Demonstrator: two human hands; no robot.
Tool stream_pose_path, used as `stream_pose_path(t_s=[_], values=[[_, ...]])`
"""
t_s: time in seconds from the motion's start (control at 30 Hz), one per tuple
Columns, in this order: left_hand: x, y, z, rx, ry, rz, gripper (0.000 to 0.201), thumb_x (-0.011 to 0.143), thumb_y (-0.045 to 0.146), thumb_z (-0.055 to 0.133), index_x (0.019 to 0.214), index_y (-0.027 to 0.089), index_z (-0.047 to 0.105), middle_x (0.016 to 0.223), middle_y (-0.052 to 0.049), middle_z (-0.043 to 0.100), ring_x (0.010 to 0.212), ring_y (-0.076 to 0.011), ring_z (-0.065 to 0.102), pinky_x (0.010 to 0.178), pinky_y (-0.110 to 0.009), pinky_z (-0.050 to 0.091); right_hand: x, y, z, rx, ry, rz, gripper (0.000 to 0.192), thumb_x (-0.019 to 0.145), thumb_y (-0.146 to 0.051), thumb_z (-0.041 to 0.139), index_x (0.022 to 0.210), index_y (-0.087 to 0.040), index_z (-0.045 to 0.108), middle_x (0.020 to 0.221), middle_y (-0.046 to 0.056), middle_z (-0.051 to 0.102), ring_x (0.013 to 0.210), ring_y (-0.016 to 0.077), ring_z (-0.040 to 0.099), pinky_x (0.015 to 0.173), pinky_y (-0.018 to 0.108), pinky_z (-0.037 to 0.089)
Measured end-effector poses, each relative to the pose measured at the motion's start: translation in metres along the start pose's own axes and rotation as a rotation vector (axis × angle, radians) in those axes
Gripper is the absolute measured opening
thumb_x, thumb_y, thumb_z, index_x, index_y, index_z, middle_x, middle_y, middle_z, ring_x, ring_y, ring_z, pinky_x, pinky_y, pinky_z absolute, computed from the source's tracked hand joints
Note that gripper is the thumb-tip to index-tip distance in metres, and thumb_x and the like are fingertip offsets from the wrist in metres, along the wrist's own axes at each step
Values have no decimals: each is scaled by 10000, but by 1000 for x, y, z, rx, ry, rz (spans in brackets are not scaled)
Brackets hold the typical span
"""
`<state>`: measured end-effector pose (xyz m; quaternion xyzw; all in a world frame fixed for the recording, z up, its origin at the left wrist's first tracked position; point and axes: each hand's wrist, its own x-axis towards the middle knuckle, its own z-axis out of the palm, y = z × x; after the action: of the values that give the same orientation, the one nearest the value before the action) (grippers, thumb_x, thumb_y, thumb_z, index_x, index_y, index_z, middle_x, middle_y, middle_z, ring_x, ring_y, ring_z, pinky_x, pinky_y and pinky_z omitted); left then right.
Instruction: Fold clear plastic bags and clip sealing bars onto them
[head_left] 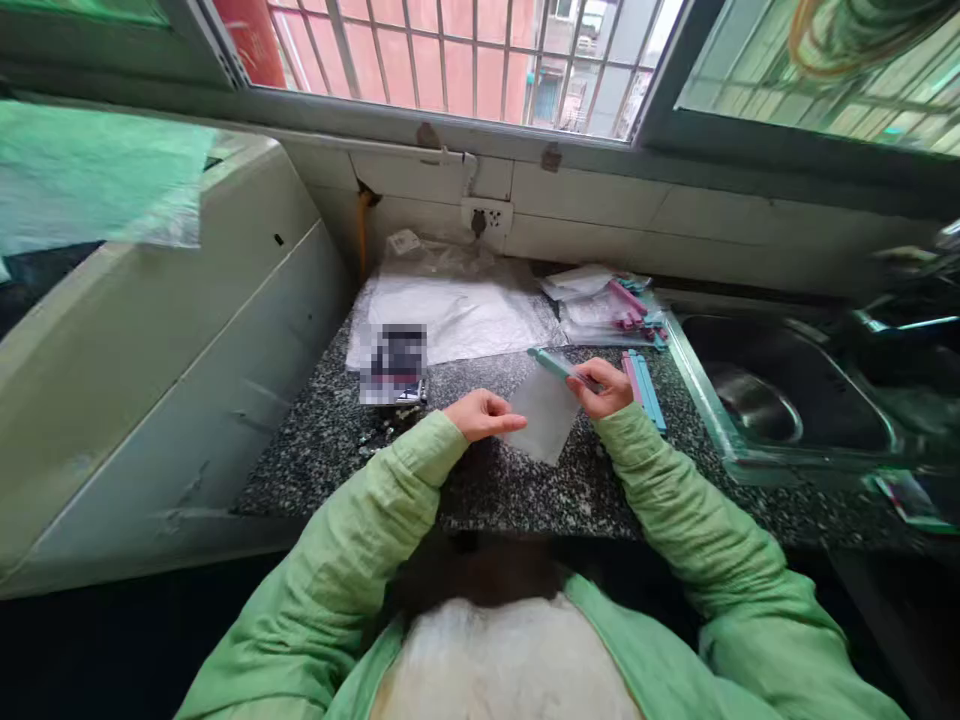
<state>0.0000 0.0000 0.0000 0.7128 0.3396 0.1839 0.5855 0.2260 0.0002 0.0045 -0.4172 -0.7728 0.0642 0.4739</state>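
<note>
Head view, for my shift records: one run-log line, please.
left hand: at left edge of translucent plastic bag | right hand: holding teal strip | counter: pink and teal strips beside right hand

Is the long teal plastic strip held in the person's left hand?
No, the person's right hand grips the long teal plastic strip near one of its ends.

"How many strips is the right hand (606, 390) gripping?"
"One teal strip (553, 363); one clear bag (546, 418) is showing just beside it."
"And around that grip?"
"At least two loose strips (649, 388) are lying just right, one sink (697, 395) farther right; packed bags (596, 308) are overlapping beyond (too jumbled for counting)."
</note>
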Motion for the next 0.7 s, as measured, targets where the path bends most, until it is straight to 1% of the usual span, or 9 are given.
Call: stream_pose_path(t_s=[0.07, 0.13, 0.27, 0.3, 0.4, 0.5, 0.57, 0.6, 0.7], values=[[-2, 4, -3, 1, -2, -1, 528, 557, 649, 547, 443, 147, 430, 402, 67, 287, 413, -41, 229, 420, -218, 151, 1, -4, -2, 27, -65, -26, 191, 766, -327, 538, 691, -161, 597, 612, 26, 539, 535, 103, 463, 487, 237, 375], [-2, 6, -5, -12, 53, 15, 525, 558, 649, 545, 463, 142, 453, 414, 60, 314, 419, -45, 249, 421, -216, 167, 2, -9, -2, 50, -115, -50, 199, 767, -334, 533, 696, -162, 602, 611, 25, 538, 528, 101, 466, 478, 233, 378], [0, 6, -7, -79, 319, 96, 491, 559, 621, 567, 523, 142, 465, 450, 63, 320, 442, -49, 272, 431, -205, 201, 1, -16, 2, 82, -171, -88, 184, 762, -310, 545, 708, -150, 619, 611, 32, 545, 516, 96, 474, 456, 218, 376], [1, 6, -6, -93, 365, 113, 476, 555, 605, 583, 552, 140, 480, 460, 64, 327, 449, -51, 278, 434, -202, 209, 1, -17, 4, 83, -182, -95, 180, 759, -304, 550, 708, -147, 623, 609, 34, 547, 513, 95, 476, 454, 215, 376], [3, 5, -2, -83, 409, 134, 436, 545, 547, 627, 635, 130, 542, 480, 61, 359, 458, -54, 294, 431, -200, 223, -1, -18, 9, 73, -216, -124, 183, 751, -302, 558, 707, -141, 633, 600, 37, 552, 506, 95, 479, 457, 214, 382], [3, 8, 2, -32, 441, 179, 385, 559, 501, 639, 587, 124, 566, 495, 44, 402, 464, -56, 318, 434, -204, 242, -3, -18, 11, 60, -250, -121, 195, 748, -311, 555, 700, -140, 638, 593, 38, 559, 507, 97, 479, 465, 219, 382], [2, 10, 3, -10, 485, 216, 372, 565, 488, 642, 533, 126, 562, 493, 37, 413, 466, -55, 331, 439, -206, 251, -4, -17, 11, 75, -270, -55, 215, 741, -342, 561, 714, -144, 640, 597, 36, 569, 512, 98, 482, 476, 223, 387], [2, 12, 2, -18, 508, 223, 374, 564, 489, 644, 520, 127, 562, 485, 39, 409, 461, -54, 330, 436, -207, 249, -4, -17, 11, 94, -264, 6, 236, 733, -371, 569, 739, -146, 640, 618, 39, 583, 526, 102, 494, 489, 226, 396], [1, 13, -1, -116, 597, 205, 400, 538, 522, 654, 515, 134, 560, 456, 49, 386, 430, -46, 302, 410, -209, 221, -5, -12, 8, 225, -177, 274, 386, 683, -491, 596, 874, -157, 628, 748, 57, 628, 605, 120, 542, 537, 237, 431]])
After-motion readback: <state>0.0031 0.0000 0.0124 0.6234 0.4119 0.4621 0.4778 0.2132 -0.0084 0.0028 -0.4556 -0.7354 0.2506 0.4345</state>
